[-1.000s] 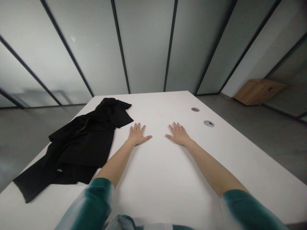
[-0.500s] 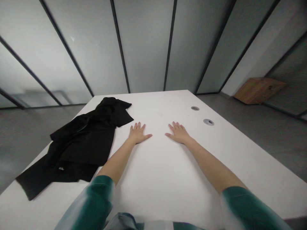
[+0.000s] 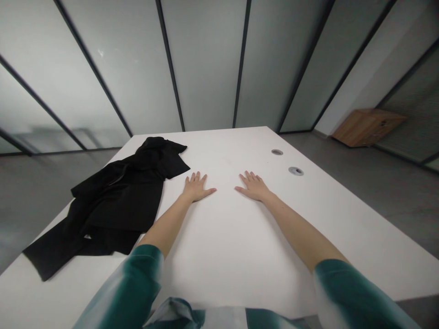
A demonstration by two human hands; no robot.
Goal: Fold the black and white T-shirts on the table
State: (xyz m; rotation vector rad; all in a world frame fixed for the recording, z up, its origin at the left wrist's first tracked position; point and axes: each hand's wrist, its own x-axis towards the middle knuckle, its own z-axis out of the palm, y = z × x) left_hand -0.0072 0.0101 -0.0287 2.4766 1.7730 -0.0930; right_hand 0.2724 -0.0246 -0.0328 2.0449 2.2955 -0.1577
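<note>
While both arms reach forward in the head view, the left hand and the right hand rest palm down on a white worktop, fingers spread, neither one gripping anything. The hands lie well apart, thumbs pointing toward each other across bare white surface. A black garment lies loosely crumpled on the person's left side of the worktop, one corner near the left fingertips; whether the left forearm touches its edge cannot be told. Beyond the right hand, two round grey inserts sit in the worktop near its right edge. Green cuffs end partway up the forearms. Behind stand frosted panels with dark frames, and a wooden cabinet stands on the grey floor at far right.
</note>
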